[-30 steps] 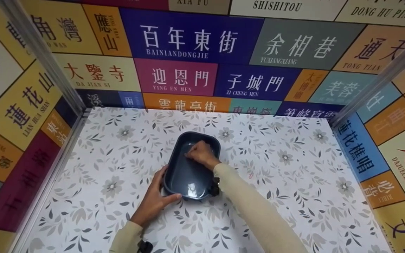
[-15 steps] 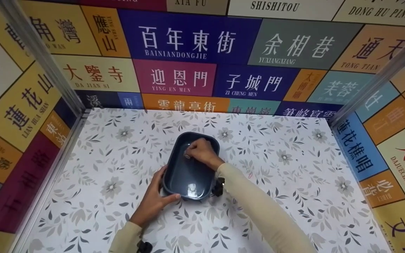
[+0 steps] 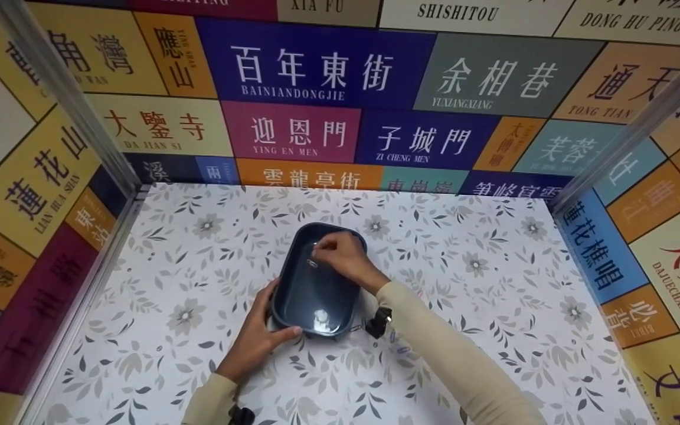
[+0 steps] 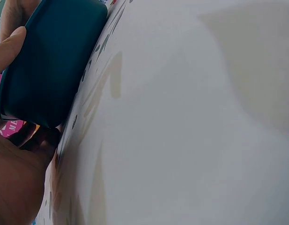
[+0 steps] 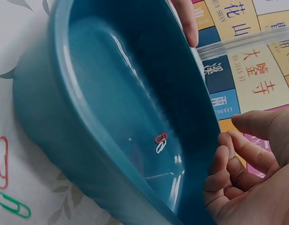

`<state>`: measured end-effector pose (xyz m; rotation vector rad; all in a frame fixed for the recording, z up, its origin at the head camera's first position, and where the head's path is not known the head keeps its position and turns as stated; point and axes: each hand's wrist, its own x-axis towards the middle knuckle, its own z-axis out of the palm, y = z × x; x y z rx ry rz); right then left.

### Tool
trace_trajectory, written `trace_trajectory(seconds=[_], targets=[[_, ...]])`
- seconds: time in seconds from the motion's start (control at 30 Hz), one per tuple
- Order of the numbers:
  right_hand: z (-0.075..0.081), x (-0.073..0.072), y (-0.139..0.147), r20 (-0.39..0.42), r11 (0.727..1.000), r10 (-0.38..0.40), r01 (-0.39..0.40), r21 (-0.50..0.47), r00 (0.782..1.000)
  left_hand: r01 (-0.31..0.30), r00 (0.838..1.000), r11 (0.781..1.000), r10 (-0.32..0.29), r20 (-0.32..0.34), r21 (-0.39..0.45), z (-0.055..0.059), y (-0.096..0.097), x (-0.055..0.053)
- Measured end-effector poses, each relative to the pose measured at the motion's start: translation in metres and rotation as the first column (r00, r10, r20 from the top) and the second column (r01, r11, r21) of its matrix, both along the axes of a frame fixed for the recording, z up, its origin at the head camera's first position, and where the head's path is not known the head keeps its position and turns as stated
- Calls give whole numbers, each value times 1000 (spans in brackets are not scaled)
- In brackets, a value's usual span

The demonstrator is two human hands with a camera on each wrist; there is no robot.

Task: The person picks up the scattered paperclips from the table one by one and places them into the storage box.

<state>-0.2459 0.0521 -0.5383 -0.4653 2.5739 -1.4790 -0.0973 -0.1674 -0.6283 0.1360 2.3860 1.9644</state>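
Observation:
A dark teal-blue plastic box with rounded corners stands on the table. My left hand grips its near left corner, thumb along the near rim and fingers against the outer side; the left wrist view shows these fingers low on the wall. Over the far half of the box hovers my right hand, fingers loosely bent, thumb and index fingertip apart with nothing visible between them. On the box floor, a red paper clip and a white paper clip lie close together.
Outside the box, a red paper clip and a green paper clip lie on the leaf-patterned tabletop. More clips lie near the right forearm. Panels with printed street names enclose the table at the back and sides.
The right hand has drawn back slightly to the right, its fingertips coming away from the small clips, which now show on the box floor. The left hand keeps its grip on the box.

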Motion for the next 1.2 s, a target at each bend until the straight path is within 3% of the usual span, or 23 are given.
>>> trace_trajectory(seconds=[0.23,0.43,0.9,1.2], targets=[[10,4,8,10,1000,2,-2,-18,1000,-8,1000,1000,8,27,-7,2,1,0],[15,8,14,-35,999,9,-10,-43,999,-14,999,1000,14,41,-6,3,1,0],[14,24,35,-96,993,-61,50,-109,994,-8,1000,1000,8,19,-21,3,2,-1],[7,38,48,-145,988,-72,51,-146,987,-13,999,1000,13,41,-2,2,2,-1]])
